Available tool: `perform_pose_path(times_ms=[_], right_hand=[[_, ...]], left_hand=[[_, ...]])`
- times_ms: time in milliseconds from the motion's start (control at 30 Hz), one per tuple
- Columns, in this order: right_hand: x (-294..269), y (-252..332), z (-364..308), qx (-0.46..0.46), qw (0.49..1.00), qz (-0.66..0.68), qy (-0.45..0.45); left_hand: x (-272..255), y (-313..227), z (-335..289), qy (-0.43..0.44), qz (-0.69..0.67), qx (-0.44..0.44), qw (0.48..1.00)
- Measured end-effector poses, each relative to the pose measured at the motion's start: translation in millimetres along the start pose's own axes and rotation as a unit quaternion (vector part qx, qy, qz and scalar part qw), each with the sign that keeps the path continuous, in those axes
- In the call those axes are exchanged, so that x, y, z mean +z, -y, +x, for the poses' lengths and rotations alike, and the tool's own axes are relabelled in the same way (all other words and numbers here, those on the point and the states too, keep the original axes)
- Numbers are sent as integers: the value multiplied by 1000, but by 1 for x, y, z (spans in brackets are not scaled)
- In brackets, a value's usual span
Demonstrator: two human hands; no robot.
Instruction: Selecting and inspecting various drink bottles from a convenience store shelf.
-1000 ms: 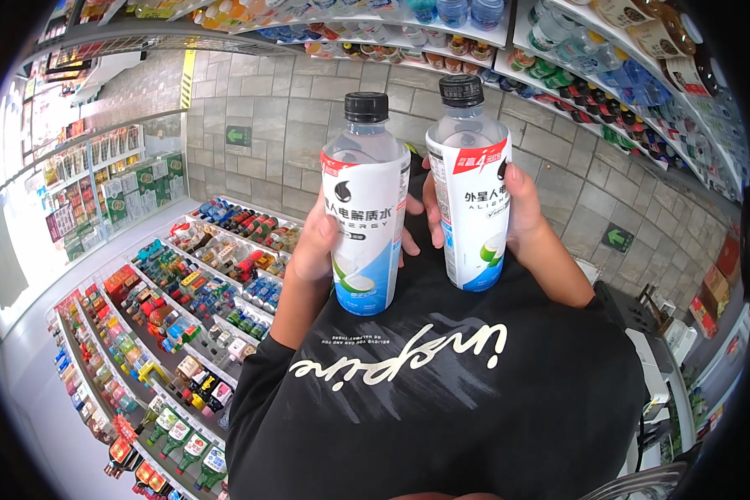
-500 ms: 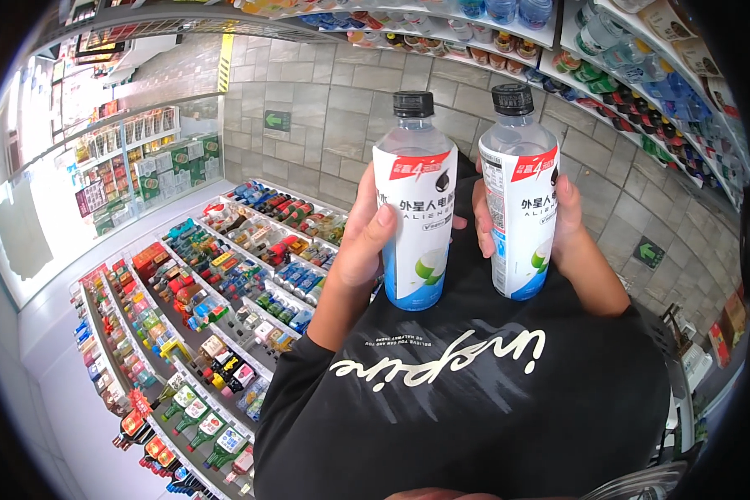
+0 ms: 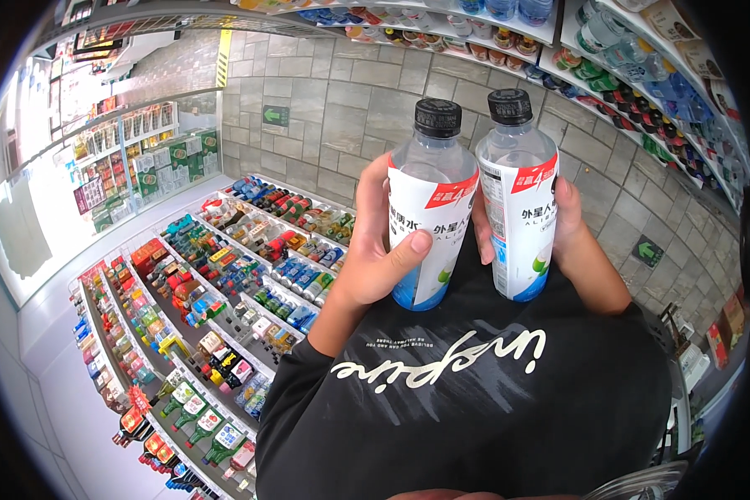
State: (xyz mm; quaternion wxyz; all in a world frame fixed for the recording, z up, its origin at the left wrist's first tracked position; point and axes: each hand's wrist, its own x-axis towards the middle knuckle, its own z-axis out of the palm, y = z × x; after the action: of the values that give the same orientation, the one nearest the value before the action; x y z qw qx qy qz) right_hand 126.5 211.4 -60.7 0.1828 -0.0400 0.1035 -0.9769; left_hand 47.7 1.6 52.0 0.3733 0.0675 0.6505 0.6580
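Two dark-lettered, red-banded labels (image 3: 452, 191) toward two o'clock: left hand (image 3: 373, 260) clasps left bottle (image 3: 432, 212), right hand (image 3: 570, 218) clasps right bottle (image 3: 520, 200).

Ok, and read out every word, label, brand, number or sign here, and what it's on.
I won't copy wording, numbers or brands, only say where they are.
Left bottle, in the left hand: dark print, white label, red band.
Right bottle, in the right hand: likewise.
Black shirt: large white script, tiny lettering beside it.
Left wall sign and right wall sign: arrows on green.
Products at left: mostly too small to read.
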Motion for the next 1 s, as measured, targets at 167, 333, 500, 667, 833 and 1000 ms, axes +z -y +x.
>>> perform_pose_path(times_ms=[167, 333, 500, 667, 833, 1000], right_hand=[[-3, 3, -2, 1, 1000, 16, 12], [-6, 8, -1, 0, 1000, 13, 17], [-7, 11, -1, 2, 1000, 15, 8], [-7, 11, 0, -2, 1000, 19, -2], [-6, 15, 2, -8, 1000, 5, -5], [0, 17, 5, -19, 1000, 10, -20]], left_hand=[[9, -5, 1, -16, 39, 21, 999], [10, -4, 6, -5, 62, 33, 998], [10, -6, 11, -1, 66, 33, 997], [11, -7, 14, -9, 52, 16, 998], [7, -7, 18, 1, 46, 2, 999], [2, -7, 22, 17, 47, -8, 999]])
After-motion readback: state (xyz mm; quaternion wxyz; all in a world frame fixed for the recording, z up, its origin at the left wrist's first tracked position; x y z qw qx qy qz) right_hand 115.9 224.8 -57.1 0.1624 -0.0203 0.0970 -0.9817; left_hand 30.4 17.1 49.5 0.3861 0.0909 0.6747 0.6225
